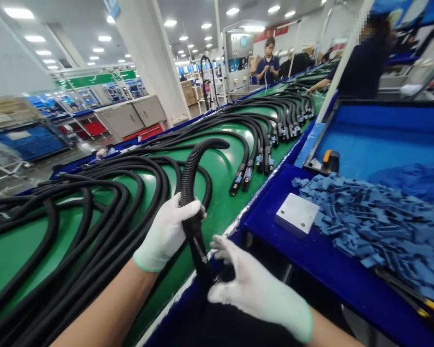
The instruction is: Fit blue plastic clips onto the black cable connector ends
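Observation:
My left hand [168,231], in a white glove, is wrapped round a black corrugated hose [190,166] that arches up off the green conveyor belt [224,193]. My right hand [255,289], also gloved, pinches the hose's black end fitting [202,262] just below the left hand, at the belt's near edge. The fitting's tip is hidden behind my right fingers.
Many black hoses [94,217] lie looped along the belt, several with blue-tagged ends [260,161]. To the right a blue tray holds a heap of small blue clips [376,212], a white plate [297,214] and an orange-black tool [331,159]. Other people [269,62] work farther along the line.

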The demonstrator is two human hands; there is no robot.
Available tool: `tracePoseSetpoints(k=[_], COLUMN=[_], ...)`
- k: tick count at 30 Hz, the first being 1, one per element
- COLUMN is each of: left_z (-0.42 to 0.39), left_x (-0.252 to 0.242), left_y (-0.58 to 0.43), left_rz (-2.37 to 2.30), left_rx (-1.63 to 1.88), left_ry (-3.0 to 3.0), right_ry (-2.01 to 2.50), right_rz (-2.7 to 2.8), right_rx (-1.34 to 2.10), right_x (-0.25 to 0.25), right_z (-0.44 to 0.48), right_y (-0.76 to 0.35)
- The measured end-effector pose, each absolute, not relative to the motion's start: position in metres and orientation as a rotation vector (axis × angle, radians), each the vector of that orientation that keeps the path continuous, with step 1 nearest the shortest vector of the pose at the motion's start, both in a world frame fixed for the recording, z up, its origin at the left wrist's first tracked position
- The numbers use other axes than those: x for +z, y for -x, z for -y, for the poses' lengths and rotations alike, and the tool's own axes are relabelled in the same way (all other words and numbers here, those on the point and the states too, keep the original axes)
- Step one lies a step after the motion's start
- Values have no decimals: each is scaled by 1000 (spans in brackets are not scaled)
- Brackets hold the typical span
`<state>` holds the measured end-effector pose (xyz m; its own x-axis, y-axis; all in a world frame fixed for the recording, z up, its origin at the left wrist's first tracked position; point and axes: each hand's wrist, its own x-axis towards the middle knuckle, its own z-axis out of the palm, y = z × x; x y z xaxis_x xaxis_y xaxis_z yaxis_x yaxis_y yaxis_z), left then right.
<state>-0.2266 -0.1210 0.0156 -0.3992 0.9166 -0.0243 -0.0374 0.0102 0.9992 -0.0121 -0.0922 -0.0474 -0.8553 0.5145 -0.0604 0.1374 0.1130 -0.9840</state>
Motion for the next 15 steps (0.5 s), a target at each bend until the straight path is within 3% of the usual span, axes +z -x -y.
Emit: tracePoseSetpoints(k=[5, 8, 11, 15], left_z=[107, 118, 122, 110], left_x=[4, -12, -38, -74], left_y=[202, 197, 191, 169], left_rz=[-1861, -2141, -1511, -1169], left_rx=[1643, 1460, 804, 858], left_ry=[-1106, -1846, -2740, -2840], right_ry=[694, 769, 784, 899], right_rz=[1798, 1834, 2038, 2333], right_rx=[1842, 1864, 1787, 1674], right_x=[-49, -45, -44, -49], right_z=[92, 77, 62, 59], right_y=[7, -24, -59, -88])
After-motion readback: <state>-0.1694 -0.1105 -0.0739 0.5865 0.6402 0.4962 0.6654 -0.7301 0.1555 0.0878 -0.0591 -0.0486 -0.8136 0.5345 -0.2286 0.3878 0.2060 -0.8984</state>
